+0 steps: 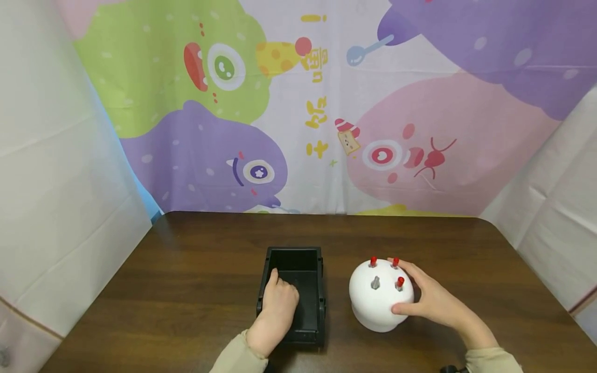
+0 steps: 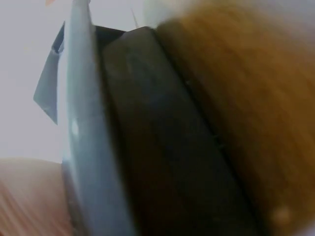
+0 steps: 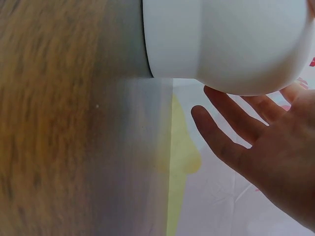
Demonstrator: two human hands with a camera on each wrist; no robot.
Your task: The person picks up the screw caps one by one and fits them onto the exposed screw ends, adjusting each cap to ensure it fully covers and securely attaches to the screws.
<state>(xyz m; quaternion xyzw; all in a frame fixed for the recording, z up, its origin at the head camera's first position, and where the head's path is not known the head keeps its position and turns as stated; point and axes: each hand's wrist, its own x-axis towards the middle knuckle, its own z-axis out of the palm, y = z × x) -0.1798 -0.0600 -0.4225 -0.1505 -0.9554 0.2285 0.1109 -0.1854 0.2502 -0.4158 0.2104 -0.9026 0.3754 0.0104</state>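
Note:
A white domed piece (image 1: 373,305) with a narrower base stands on the table. Three red pegs (image 1: 400,281) and one grey peg (image 1: 375,283) stick up from its top. My right hand (image 1: 434,300) holds its right side between thumb and fingers; in the right wrist view some fingers (image 3: 221,132) stand off its surface. Left of it lies a black open-topped bin (image 1: 322,305). My left hand (image 1: 280,303) reaches into the bin near its left wall, one finger pointing away from me. The other fingertips are hidden, so whether they pinch anything cannot be seen.
Everything stands on a dark brown wooden table (image 1: 186,290). A cartoon-printed cloth (image 1: 326,181) hangs along its far edge. White cloth panels (image 1: 60,155) close off both sides. A dark object (image 1: 451,369) shows beside the right sleeve.

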